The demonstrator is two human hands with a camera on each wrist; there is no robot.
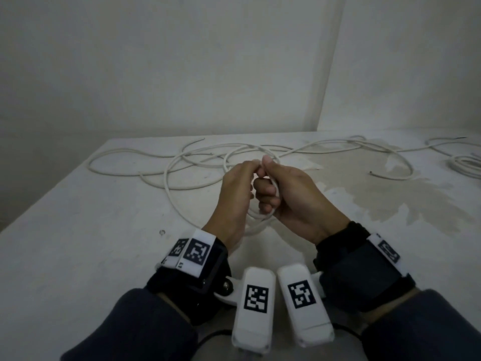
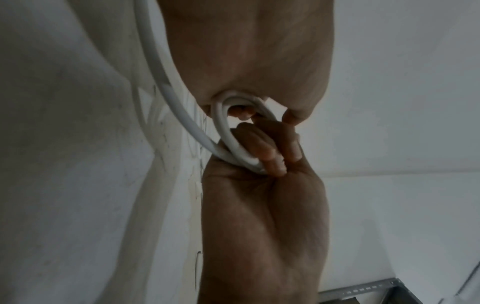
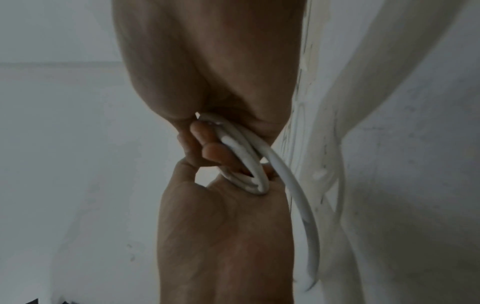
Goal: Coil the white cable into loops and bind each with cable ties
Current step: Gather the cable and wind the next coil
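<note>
A white cable [image 1: 182,162] sprawls in loose curves over the white table [image 1: 104,243]. Part of it is wound into a small coil [image 1: 256,220] that both hands hold above the table's middle. My left hand [image 1: 253,169] pinches the coil's top, fingers curled. My right hand [image 1: 265,190] grips the coil's side in a fist. In the left wrist view the coil [image 2: 228,139] runs between my left hand [image 2: 259,115] above and the right hand's fingers [image 2: 272,158] below. The right wrist view shows the coil [image 3: 246,160] with a strand trailing down to the table.
A second bundle of white cable [image 1: 466,165] lies at the far right edge. A loose cable end [image 1: 372,173] rests on a stained patch [image 1: 390,199] to the right. Walls stand close behind the table, and its left edge runs diagonally. A metal rail [image 2: 363,290] shows low down.
</note>
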